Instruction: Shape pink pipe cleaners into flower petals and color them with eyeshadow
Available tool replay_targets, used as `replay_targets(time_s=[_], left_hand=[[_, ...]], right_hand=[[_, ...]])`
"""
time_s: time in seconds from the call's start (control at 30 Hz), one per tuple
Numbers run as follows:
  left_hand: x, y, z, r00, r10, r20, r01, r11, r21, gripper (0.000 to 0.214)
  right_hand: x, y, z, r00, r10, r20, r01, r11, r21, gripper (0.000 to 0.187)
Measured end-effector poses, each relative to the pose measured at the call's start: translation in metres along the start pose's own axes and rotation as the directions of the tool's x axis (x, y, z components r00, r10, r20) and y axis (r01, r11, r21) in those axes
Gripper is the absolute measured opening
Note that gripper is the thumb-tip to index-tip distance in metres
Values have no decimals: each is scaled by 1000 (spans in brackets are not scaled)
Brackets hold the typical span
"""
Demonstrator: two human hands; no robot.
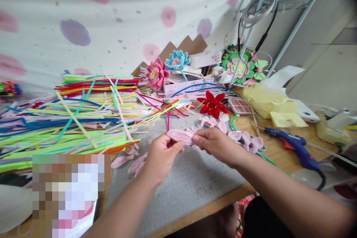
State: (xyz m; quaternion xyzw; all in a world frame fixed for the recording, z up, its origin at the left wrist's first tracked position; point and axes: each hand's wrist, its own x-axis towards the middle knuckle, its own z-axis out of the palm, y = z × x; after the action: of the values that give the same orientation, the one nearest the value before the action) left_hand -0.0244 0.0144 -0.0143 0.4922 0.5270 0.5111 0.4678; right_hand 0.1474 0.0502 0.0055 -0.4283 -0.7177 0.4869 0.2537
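A pale pink petal of bent pipe cleaners [180,136] is held up over the grey cutting mat [192,178]. My left hand [164,152] pinches its left part between thumb and fingers. At the petal's right end, my right hand [213,143] is closed on it, its fingertips partly hiding that end. More pink petals [138,164] lie on the mat left of my left hand. Beyond my right hand sits a row of curled pink pieces [245,140]. A red pipe-cleaner flower [212,105] lies behind them.
Heaped pipe cleaners [69,119] in many colours cover the left of the table. A blue glue gun [299,147] lies at the right near yellow plastic packaging [267,100]. Pink [157,74] and blue [177,60] flowers stand at the back, beside a metal rack [251,33].
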Motion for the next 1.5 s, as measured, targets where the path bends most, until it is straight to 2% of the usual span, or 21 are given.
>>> replay_targets(time_s=[0.13,0.3,0.37,0.43,0.5,0.57,0.67,0.73,0.87,0.97,1.07,1.17,1.27,1.4,1.5], left_hand=[[0,2,1,997,53,52,-48,996,-79,22],[2,-3,0,993,94,74,-92,995,-28,16],[1,-2,0,989,144,20,-145,988,60,26],[-1,1,-1,959,281,-34,-266,938,223,44],[-3,6,-1,911,413,22,-388,835,391,51],[-6,9,-1,896,417,155,-437,761,480,36],[-9,10,3,928,246,279,-362,766,531,11],[-10,9,5,955,128,267,-252,825,506,15],[-10,7,8,978,-32,204,-29,957,288,20],[-10,7,9,963,-112,247,84,989,122,23],[-11,7,10,926,-167,340,178,984,0,25],[-13,6,12,895,-200,398,257,962,-95,24],[-15,6,13,896,-197,398,277,948,-155,21],[-15,9,15,907,-190,376,276,942,-190,24],[-15,9,15,911,-178,373,266,943,-200,27]], right_hand=[[-1,-5,-5,999,-16,35,19,996,-84,31],[1,-5,-7,997,-6,77,14,995,-97,28],[1,-4,-8,996,-53,70,63,985,-158,27],[1,-3,-9,991,-121,57,131,956,-263,25],[1,-3,-9,985,-163,60,174,913,-370,25],[-1,-4,-7,981,-178,84,196,878,-436,25],[-3,-5,-5,975,-185,123,222,843,-490,27],[-4,-5,-4,974,-196,111,225,839,-496,28],[-4,-1,-4,958,-287,-17,256,879,-403,15],[-4,1,-5,921,-389,-27,355,865,-355,12],[-4,2,-6,887,-461,4,437,838,-326,13],[-3,1,-5,874,-485,-1,462,833,-305,12],[-2,-1,-5,867,-498,9,482,836,-262,14],[-4,-2,-13,815,-568,114,579,789,-204,21],[-6,-2,-21,795,-560,232,600,782,-168,43]])
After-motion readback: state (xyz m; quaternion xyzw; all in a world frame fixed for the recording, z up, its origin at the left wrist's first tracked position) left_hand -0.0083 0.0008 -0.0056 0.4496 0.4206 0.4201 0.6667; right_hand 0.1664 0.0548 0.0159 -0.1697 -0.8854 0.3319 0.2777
